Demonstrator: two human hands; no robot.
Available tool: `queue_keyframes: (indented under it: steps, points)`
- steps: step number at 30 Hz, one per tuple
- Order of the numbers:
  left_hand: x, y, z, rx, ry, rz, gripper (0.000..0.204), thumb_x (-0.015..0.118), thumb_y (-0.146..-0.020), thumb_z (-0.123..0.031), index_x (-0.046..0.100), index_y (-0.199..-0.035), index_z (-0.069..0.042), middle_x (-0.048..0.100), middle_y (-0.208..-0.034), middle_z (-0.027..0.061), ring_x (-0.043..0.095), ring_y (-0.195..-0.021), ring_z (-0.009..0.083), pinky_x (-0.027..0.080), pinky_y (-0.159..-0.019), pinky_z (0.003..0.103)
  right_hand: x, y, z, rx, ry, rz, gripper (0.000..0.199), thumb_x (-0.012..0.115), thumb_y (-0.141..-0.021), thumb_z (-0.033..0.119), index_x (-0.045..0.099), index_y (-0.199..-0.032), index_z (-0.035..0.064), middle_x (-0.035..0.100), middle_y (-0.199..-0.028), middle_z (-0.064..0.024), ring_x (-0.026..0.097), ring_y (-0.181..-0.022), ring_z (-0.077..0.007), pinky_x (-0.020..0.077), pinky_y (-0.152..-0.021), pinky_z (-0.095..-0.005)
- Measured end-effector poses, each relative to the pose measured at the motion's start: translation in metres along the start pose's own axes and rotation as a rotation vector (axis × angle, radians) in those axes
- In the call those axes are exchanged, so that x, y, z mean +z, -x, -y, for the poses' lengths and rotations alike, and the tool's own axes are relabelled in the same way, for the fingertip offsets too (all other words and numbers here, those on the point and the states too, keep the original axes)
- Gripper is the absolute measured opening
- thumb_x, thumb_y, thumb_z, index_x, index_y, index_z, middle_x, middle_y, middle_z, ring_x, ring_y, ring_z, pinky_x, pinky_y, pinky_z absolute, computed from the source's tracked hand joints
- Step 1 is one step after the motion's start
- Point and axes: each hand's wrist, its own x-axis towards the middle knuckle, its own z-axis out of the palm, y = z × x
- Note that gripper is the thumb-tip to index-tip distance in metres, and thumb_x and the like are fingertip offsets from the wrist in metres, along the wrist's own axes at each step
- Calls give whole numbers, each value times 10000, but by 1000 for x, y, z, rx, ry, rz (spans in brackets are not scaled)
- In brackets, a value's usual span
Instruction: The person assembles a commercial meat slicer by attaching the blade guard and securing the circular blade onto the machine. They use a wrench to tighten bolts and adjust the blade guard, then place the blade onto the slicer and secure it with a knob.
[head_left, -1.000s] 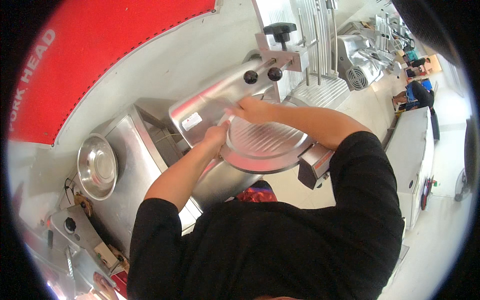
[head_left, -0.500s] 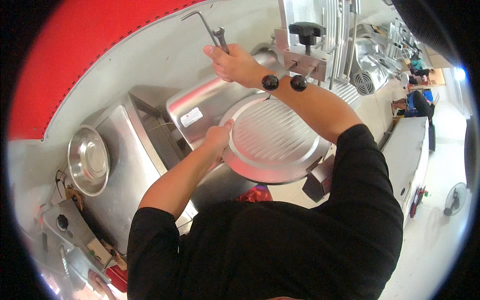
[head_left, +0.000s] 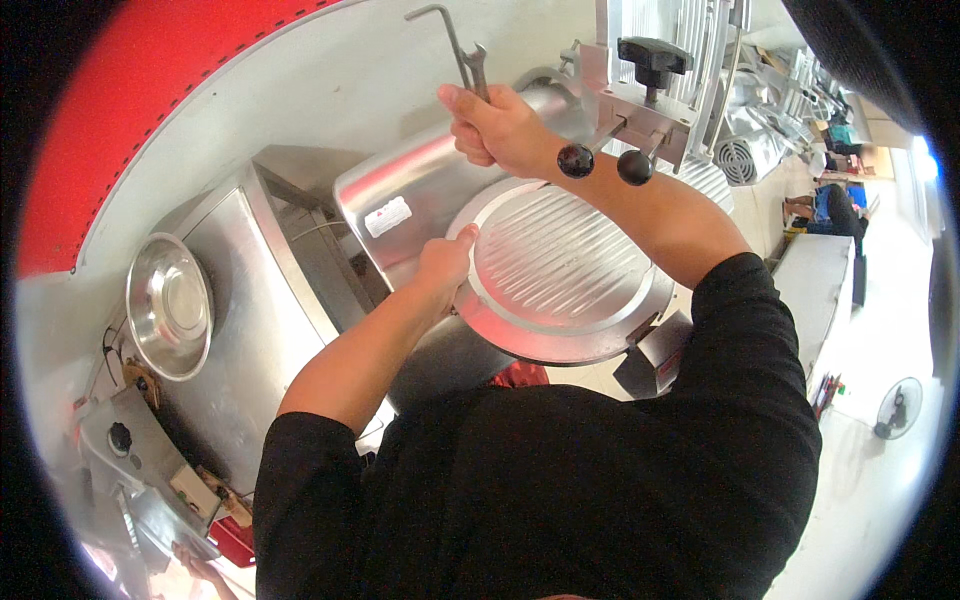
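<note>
A meat slicer with a shiny metal body (head_left: 425, 165) stands before me, its round ribbed metal plate (head_left: 565, 265) tilted. My left hand (head_left: 443, 272) is closed on the plate's left rim, thumb on top and fingers hidden underneath. Above the slicer, my right hand (head_left: 503, 130) grips two tools together: a long hex key (head_left: 447, 32) with a bent end and a short open-end wrench (head_left: 478, 66). Their lower ends are hidden in the fist. Two black ball knobs (head_left: 635, 167) on rods and a black clamping knob (head_left: 655, 58) sit by my right wrist.
To the left, a steel bowl (head_left: 172, 305) rests on a metal worktop (head_left: 255, 330). A second machine with a black dial (head_left: 119, 439) is at lower left, near another person's arm (head_left: 205, 572). A white cabinet (head_left: 812, 290) and a fan (head_left: 899, 408) are on the right.
The view has shifted, so the slicer and both hands appear farther right. Both grips look the same. Another person's arm shows more plainly at lower left.
</note>
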Motion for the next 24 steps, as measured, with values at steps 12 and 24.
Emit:
queue_keyframes:
  steps: [12, 24]
  points:
    - [-4, -8, 9, -5, -58, -38, 743, 628, -946, -534, 592, -1221, 156, 655, -1173, 276, 691, -926, 432, 560, -730, 544, -12, 24, 26, 81, 21, 50, 505, 578, -1019, 468, 414, -668, 144, 363, -528, 38, 315, -436, -101, 238, -424, -313]
    - [-4, -24, 5, -13, -76, 41, 682, 608, -978, -474, 576, -1271, 141, 625, -1251, 266, 655, -1047, 392, 534, -827, 520, -35, 62, -31, 90, 678, 27, 462, 647, -931, 519, 693, -1010, 66, 594, -830, -53, 558, -808, -191, 453, -679, -324]
